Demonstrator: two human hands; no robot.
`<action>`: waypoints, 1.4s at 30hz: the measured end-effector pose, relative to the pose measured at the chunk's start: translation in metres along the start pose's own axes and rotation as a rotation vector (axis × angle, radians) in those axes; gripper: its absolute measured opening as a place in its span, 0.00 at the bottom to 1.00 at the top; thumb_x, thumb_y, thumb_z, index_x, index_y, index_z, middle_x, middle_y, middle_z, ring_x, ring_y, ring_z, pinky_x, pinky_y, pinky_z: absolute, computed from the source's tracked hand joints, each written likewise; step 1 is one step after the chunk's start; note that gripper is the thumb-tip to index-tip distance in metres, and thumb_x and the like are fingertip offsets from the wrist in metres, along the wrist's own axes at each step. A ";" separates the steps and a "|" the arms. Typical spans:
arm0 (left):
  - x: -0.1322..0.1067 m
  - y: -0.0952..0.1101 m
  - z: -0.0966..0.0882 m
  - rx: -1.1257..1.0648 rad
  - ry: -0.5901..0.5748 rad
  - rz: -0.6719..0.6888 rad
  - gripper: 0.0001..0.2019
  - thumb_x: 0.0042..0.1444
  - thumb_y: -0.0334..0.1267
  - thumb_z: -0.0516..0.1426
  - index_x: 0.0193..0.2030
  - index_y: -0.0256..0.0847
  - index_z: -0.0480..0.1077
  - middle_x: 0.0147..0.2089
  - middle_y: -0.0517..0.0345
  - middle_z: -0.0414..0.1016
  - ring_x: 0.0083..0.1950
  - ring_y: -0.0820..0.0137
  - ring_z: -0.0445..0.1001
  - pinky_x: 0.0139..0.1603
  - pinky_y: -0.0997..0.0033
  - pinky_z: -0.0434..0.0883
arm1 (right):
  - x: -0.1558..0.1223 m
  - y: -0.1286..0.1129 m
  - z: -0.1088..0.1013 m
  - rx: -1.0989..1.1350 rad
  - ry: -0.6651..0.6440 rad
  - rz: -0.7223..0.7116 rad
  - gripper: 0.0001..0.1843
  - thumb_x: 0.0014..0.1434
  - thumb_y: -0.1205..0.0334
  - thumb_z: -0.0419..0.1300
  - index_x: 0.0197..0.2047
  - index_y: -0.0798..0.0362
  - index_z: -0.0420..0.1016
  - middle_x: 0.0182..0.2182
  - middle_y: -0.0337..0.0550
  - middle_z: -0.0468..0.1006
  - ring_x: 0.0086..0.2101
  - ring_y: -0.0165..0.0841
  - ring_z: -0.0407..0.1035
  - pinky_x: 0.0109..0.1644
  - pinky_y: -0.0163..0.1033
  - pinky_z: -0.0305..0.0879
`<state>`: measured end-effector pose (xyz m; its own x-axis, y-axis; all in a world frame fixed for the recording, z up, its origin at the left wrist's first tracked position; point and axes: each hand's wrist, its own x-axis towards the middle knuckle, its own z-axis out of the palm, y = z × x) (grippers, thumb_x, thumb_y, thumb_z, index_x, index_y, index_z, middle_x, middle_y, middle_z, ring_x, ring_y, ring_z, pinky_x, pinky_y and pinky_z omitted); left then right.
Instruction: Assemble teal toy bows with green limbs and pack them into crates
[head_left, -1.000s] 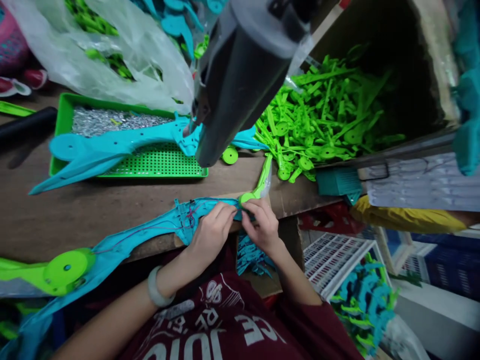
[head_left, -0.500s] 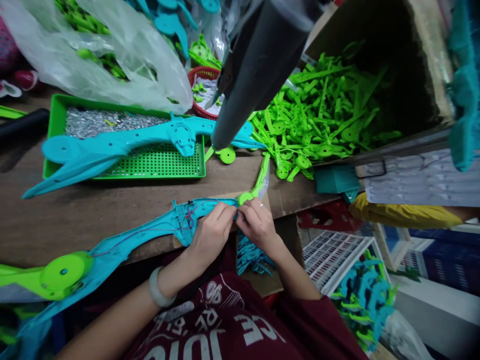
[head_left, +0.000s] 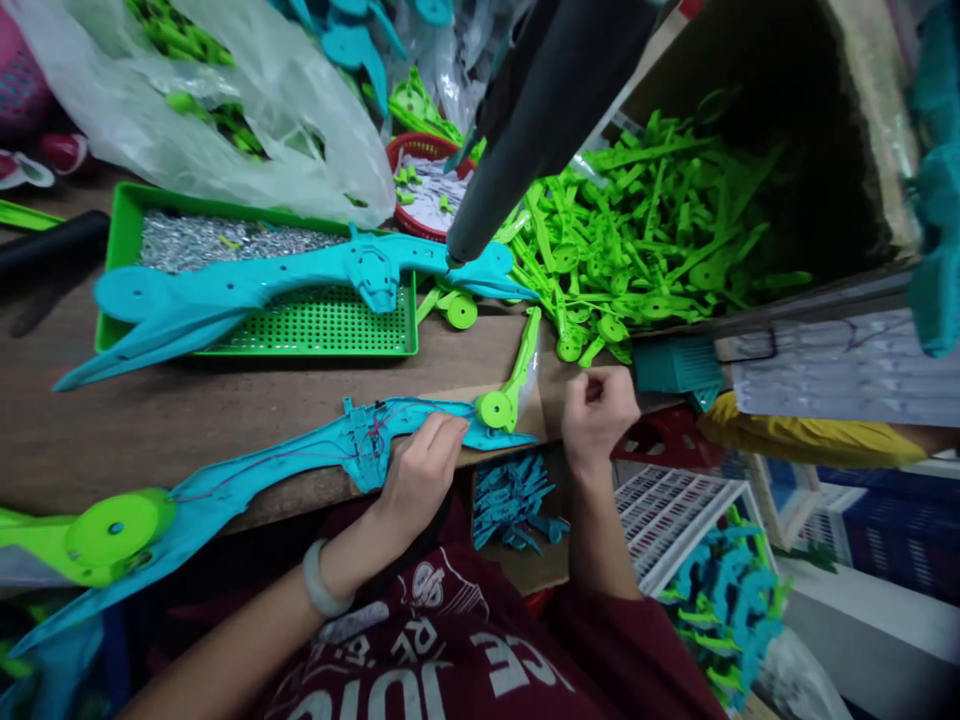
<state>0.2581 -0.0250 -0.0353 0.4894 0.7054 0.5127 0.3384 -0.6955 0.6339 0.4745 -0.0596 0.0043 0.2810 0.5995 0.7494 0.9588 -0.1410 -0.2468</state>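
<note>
Along the near edge of the counter (head_left: 285, 385) lies the blue plastic shell (head_left: 270, 472), its inner side facing up, with part of its left end jutting past the edge. Your left hand (head_left: 420, 470) rests at its right part, fingertips bunched together; you may be pinching the shell or a wire, but I cannot tell which. Your right hand (head_left: 600, 415) is off the shell, to its right, fingers curled in; whether they enclose something small is hidden.

You look partway through. One lime-green disc piece (head_left: 116, 535) sits at the shell's left end, another lime-green disc piece (head_left: 496, 408) at its right, and thin wires (head_left: 375, 437) run between them, loosely bunched midway. What seems left is the closing: nothing covers the wiring.

Beyond, a second blue shell (head_left: 285, 275) lies separate across the green tray (head_left: 124, 225) of small metal bits, below the tip of a dark hanging tool (head_left: 517, 145). Farther right, a heap of lime-green parts (head_left: 652, 220) fills a cardboard box's mouth.
</note>
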 end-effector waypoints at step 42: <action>-0.044 0.002 -0.074 0.311 0.162 0.100 0.13 0.57 0.27 0.65 0.48 0.38 0.72 0.44 0.49 0.76 0.49 0.60 0.73 0.54 0.56 0.68 | 0.043 -0.085 0.031 0.525 -0.784 -0.592 0.05 0.68 0.66 0.55 0.41 0.53 0.72 0.39 0.47 0.72 0.41 0.38 0.63 0.46 0.45 0.66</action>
<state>0.1773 -0.0476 -0.0137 0.4070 0.6272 0.6641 0.5358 -0.7527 0.3825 0.4036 0.0028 0.0385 -0.4971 0.8195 0.2851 0.7436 0.5717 -0.3467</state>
